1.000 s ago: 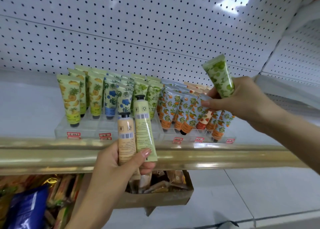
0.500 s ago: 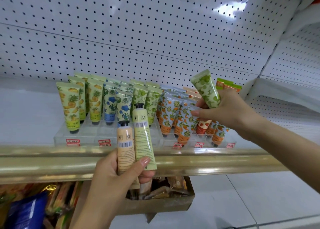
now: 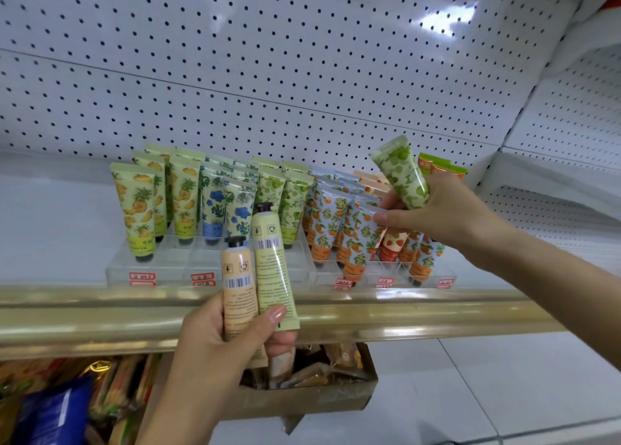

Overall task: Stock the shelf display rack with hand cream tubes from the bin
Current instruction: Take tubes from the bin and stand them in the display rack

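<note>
Right hand (image 3: 447, 209) grips a green-leaf hand cream tube (image 3: 401, 172), crimped end up and tilted left, above the right half of the clear acrylic display rack (image 3: 168, 270). Its forefinger also touches an orange-blossom tube (image 3: 358, 239) in the front row there. Left hand (image 3: 215, 340) is closed around two more tubes held backs outward, caps up: a peach tube (image 3: 238, 293) and a pale green tube (image 3: 274, 273), in front of the brass shelf rail (image 3: 437, 313).

Judgement: the step in hand is seating the green-leaf tube. Matching green-leaf tubes (image 3: 285, 199) stand mid-rack, left of where the hand hangs, so the tube should travel left before descending. It should go in cap down like its neighbours, lowered straight into a free slot; the orange-blossom row leans, and a brush from the knuckles could topple it.

Surface: white shelf (image 3: 50, 229), rack set near the rail, red price tags along the rack front. White pegboard (image 3: 268, 75) backs it. Below the rail, a cardboard bin (image 3: 319, 397) of stock and assorted packets (image 3: 50, 407) at lower left.
</note>
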### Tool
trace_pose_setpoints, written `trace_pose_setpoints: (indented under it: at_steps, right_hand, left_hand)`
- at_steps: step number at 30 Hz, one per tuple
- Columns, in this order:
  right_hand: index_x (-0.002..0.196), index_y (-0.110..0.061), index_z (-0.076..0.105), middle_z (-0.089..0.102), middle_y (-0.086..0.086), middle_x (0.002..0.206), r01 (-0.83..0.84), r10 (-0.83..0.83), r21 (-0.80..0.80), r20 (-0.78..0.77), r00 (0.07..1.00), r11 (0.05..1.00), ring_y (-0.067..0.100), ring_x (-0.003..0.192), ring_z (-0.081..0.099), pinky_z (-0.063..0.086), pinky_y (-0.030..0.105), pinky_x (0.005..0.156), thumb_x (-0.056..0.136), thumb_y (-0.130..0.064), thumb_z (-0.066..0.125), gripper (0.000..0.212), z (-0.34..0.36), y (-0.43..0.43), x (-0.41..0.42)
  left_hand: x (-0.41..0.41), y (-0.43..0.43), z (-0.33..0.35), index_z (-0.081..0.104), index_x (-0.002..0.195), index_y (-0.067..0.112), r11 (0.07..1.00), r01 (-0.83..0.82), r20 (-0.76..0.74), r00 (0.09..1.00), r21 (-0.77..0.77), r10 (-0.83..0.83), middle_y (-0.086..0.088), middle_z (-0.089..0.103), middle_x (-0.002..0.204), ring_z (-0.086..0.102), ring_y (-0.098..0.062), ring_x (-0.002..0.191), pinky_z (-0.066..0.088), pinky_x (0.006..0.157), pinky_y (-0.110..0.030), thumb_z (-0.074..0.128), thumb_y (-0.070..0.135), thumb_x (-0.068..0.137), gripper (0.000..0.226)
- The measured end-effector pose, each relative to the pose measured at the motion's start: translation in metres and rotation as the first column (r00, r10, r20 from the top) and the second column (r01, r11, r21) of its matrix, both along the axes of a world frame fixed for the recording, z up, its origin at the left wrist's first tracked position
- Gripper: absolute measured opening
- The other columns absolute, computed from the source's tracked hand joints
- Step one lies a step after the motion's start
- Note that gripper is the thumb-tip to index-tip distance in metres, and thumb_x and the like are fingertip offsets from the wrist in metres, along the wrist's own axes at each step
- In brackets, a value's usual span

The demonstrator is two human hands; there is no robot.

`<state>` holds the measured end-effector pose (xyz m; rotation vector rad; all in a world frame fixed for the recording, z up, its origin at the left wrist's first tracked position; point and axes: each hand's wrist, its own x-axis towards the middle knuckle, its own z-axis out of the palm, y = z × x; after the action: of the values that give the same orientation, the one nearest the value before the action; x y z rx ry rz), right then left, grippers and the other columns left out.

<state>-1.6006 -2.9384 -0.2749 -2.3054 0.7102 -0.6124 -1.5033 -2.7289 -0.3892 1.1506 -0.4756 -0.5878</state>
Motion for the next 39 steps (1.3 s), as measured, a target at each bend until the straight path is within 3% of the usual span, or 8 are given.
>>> trace_pose_setpoints:
  at_steps: [10,15,20,24,27,31,35,39]
  right_hand:
    - [0.083,-0.011,0.062,0.058,0.0,0.057,-0.022,0.021,0.003,0.149,0.989,1.0,0.008,0.044,0.047,0.037,0.016,0.039,0.077,-0.043,0.063,0.032,0.033,0.017,-0.015]
    - [0.089,-0.018,0.069,0.06,0.003,0.074,-0.245,0.213,0.199,0.17,0.962,0.949,0.011,0.063,0.054,0.044,0.021,0.057,0.082,-0.051,0.046,0.041,0.036,0.041,-0.004]
    - [0.094,-0.018,0.073,0.064,-0.012,0.072,-0.321,0.32,0.01,0.056,0.946,0.947,-0.004,0.061,0.053,0.04,0.009,0.059,0.081,-0.045,0.052,0.036,0.045,0.061,0.02]
    - [0.087,-0.017,0.061,0.067,-0.003,0.07,-0.306,0.305,-0.15,-0.028,0.952,0.94,0.003,0.057,0.059,0.046,0.018,0.052,0.087,-0.023,0.064,0.007,0.049,0.062,0.041]
    - [0.08,-0.01,0.061,0.072,0.001,0.064,-0.267,0.258,-0.148,-0.079,0.963,0.952,0.005,0.054,0.065,0.052,0.018,0.053,0.08,-0.016,0.072,0.013,0.05,0.059,0.055]
    - [0.08,-0.008,0.068,0.072,0.001,0.068,-0.237,0.187,-0.254,-0.203,0.961,0.938,0.01,0.062,0.068,0.054,0.016,0.062,0.082,-0.021,0.072,0.013,0.047,0.052,0.067]
    - [0.079,-0.016,0.069,0.056,-0.011,0.064,-0.218,0.067,-0.503,-0.3,0.952,0.837,-0.003,0.053,0.049,0.035,0.004,0.049,0.082,-0.032,0.071,0.017,0.042,0.053,0.076]
    - [0.086,-0.012,0.071,0.06,0.005,0.079,-0.206,0.041,-0.516,-0.313,0.949,0.831,0.005,0.055,0.042,0.032,0.008,0.048,0.082,-0.036,0.069,0.024,0.034,0.047,0.085]
  left_hand:
    - [0.004,0.004,-0.001,0.066,0.091,0.009,0.999,-0.053,0.013,0.999,0.013,0.053,-0.014,0.073,0.072,0.07,-0.025,0.056,0.055,0.047,-0.023,0.065,-0.004,0.075,0.021]
    - [0.01,0.009,-0.004,0.065,0.089,0.008,0.993,-0.115,-0.01,0.993,-0.025,0.115,-0.016,0.072,0.071,0.068,-0.025,0.053,0.054,0.045,-0.023,0.064,-0.008,0.077,0.02]
    - [0.018,0.014,-0.006,0.065,0.087,0.01,0.989,-0.142,-0.025,0.99,-0.052,0.14,-0.015,0.073,0.072,0.068,-0.025,0.053,0.055,0.045,-0.025,0.064,-0.007,0.076,0.021]
    - [0.023,0.016,-0.008,0.066,0.092,0.012,0.985,-0.162,-0.04,0.986,-0.061,0.159,-0.014,0.073,0.072,0.069,-0.023,0.056,0.056,0.049,-0.026,0.067,0.002,0.073,0.021]
    - [0.027,0.017,-0.006,0.065,0.093,0.014,0.985,-0.158,-0.036,0.987,-0.069,0.156,-0.012,0.073,0.073,0.07,-0.021,0.057,0.056,0.05,-0.023,0.067,0.01,0.07,0.024]
    - [0.03,0.02,-0.003,0.065,0.09,0.011,0.982,-0.164,-0.047,0.986,-0.095,0.16,-0.013,0.073,0.073,0.068,-0.018,0.054,0.054,0.048,-0.02,0.065,0.004,0.076,0.016]
    - [0.031,0.022,-0.003,0.065,0.089,0.014,0.981,-0.167,-0.048,0.986,-0.099,0.163,-0.01,0.073,0.072,0.069,-0.018,0.055,0.053,0.048,-0.019,0.065,0.004,0.076,0.016]
    - [0.032,0.023,-0.005,0.066,0.09,0.013,0.981,-0.173,-0.04,0.985,-0.09,0.17,-0.009,0.074,0.073,0.069,-0.019,0.056,0.055,0.05,-0.021,0.066,0.011,0.069,0.021]
